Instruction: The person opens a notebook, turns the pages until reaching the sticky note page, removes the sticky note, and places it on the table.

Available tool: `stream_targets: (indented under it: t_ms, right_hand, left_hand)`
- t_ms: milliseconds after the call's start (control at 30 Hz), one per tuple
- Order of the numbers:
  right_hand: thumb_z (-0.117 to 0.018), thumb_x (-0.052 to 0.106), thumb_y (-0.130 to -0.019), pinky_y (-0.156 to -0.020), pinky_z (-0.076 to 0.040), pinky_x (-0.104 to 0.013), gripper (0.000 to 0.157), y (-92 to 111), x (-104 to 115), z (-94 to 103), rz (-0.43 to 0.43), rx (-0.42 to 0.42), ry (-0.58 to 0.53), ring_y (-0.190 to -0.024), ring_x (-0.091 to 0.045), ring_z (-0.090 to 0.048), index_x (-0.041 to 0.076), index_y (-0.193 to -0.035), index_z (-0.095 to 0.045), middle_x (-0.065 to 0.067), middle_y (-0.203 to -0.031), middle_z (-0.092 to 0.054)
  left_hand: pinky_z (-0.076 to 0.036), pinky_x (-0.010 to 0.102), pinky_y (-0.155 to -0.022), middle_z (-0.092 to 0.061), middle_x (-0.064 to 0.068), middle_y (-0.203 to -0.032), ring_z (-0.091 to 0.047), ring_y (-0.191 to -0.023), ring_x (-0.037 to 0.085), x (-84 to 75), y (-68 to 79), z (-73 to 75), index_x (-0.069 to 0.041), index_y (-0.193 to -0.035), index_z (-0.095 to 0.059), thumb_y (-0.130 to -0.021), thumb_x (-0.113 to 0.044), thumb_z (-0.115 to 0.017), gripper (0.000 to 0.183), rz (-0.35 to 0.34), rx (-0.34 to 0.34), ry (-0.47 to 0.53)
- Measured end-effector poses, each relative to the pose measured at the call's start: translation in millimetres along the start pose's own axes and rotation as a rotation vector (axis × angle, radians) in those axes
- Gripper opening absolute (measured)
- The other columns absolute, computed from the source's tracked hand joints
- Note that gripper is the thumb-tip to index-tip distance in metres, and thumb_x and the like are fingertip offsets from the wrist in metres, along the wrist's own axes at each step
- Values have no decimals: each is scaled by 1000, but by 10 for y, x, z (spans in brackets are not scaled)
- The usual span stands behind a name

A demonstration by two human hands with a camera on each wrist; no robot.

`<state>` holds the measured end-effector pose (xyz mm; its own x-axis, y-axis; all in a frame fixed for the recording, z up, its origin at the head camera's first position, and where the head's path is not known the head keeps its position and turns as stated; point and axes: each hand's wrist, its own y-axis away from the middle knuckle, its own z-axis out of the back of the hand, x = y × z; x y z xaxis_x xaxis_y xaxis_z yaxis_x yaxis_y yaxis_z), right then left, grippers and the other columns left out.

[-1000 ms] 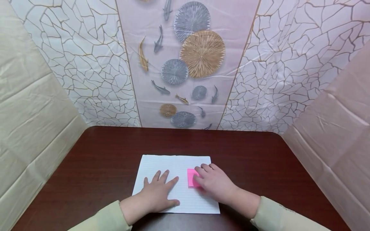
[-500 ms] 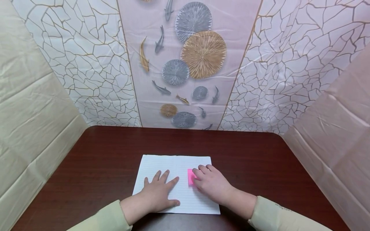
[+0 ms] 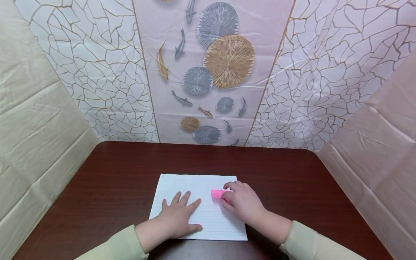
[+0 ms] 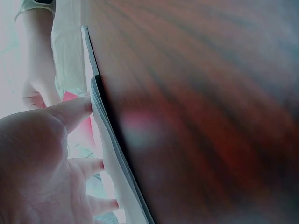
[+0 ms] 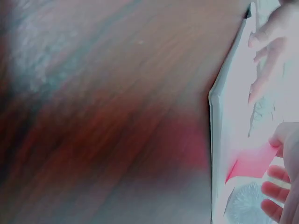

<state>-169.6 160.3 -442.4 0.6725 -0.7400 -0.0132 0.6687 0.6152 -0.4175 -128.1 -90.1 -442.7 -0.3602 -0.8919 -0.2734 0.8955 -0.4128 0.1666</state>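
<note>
An open lined notebook lies flat on the table. Spread out across its left page, my left hand presses down with straight fingers, the thumb near the lower middle. Over the right page, my right hand pinches a pink sticky note between thumb and forefinger. In the right wrist view the note slants up from the page to the pinching fingertips, its far edge at the paper. The other fingers of that hand are bent and apart. The note's right part is hidden behind the hand in the head view.
The dark brown table extends around the notebook on all sides. Behind it hangs a patterned curtain with fish and round shapes. Beige cloth panels stand along the left and right sides.
My right hand first moves slightly left over the sticky note, then lifts back right with the note's lower edge raised and curled up from the page. The left hand stays put.
</note>
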Motion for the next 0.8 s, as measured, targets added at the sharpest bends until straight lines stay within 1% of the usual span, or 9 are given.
stream_targets:
  t_ms: [67, 167, 233, 300, 400, 500, 567, 700, 800]
  right_hand:
    - [-79, 21, -80, -75, -51, -37, 3, 7, -25, 7, -56, -16, -48, -87, -19, -60, 23, -78, -77, -1, -99, -68]
    - [-80, 20, -80, -79, -53, -37, 2, 13, -50, 37, -163, 2, -110, -89, -18, -61, 21, -82, -79, 0, -99, -68]
    - [-80, 22, -82, -83, -54, -37, 5, 20, -67, 62, -238, 23, -146, -92, -18, -61, 19, -86, -79, 1, -100, -67]
    - [-80, 22, -83, -83, -54, -37, 7, 28, -84, 85, -313, 37, -180, -94, -18, -61, 18, -88, -80, 2, -101, -67]
    - [-79, 22, -84, -82, -55, -37, 8, 55, -133, 106, -405, 31, -235, -96, -18, -61, 17, -90, -80, 1, -102, -66]
    - [-77, 21, -86, -82, -55, -38, 7, 82, -190, 118, -477, 19, -293, -96, -19, -62, 16, -90, -79, 0, -103, -66]
    - [-76, 20, -87, -84, -54, -39, 7, 104, -232, 119, -524, 13, -326, -98, -19, -63, 16, -92, -79, 0, -104, -66]
    - [-75, 18, -89, -84, -55, -40, 7, 147, -304, 119, -589, -24, -396, -96, -21, -63, 15, -94, -79, -1, -104, -67]
    - [-74, 19, -90, -83, -55, -40, 9, 178, -347, 121, -618, -60, -427, -95, -21, -63, 14, -95, -79, -1, -103, -67]
  left_hand:
    - [-24, 81, -97, -34, 17, -156, -28, -142, 47, -3, 2, 4, -27, -149, -46, -82, -67, -65, 81, 0, 1, 1]
    - [-24, 81, -97, -34, 17, -156, -28, -142, 46, -7, 8, 10, -27, -149, -46, -82, -67, -65, 80, 1, 5, 2]
    - [-24, 81, -98, -33, 17, -156, -28, -142, 46, -7, 8, 11, -27, -150, -45, -82, -67, -64, 80, 0, 8, 5]
    - [-24, 81, -98, -33, 17, -157, -27, -142, 46, -6, 7, 10, -27, -150, -45, -83, -66, -64, 80, -1, 10, 8]
    - [-23, 81, -98, -32, 17, -157, -27, -142, 46, -5, 3, 8, -27, -150, -45, -83, -66, -64, 80, -3, 11, 12]
    - [-23, 81, -98, -33, 17, -157, -27, -142, 46, -7, 2, 7, -27, -150, -45, -83, -66, -64, 80, -1, 9, 12]
    - [-23, 81, -98, -33, 17, -157, -27, -142, 46, -8, 2, 9, -27, -150, -45, -83, -66, -65, 80, 1, 10, 13]
    - [-23, 80, -98, -33, 17, -157, -27, -142, 47, -9, 7, 15, -27, -150, -45, -83, -66, -65, 80, 2, 7, 16]
    - [-23, 80, -98, -33, 18, -156, -27, -142, 47, -11, 12, 19, -26, -150, -46, -83, -65, -65, 80, 2, 4, 18]
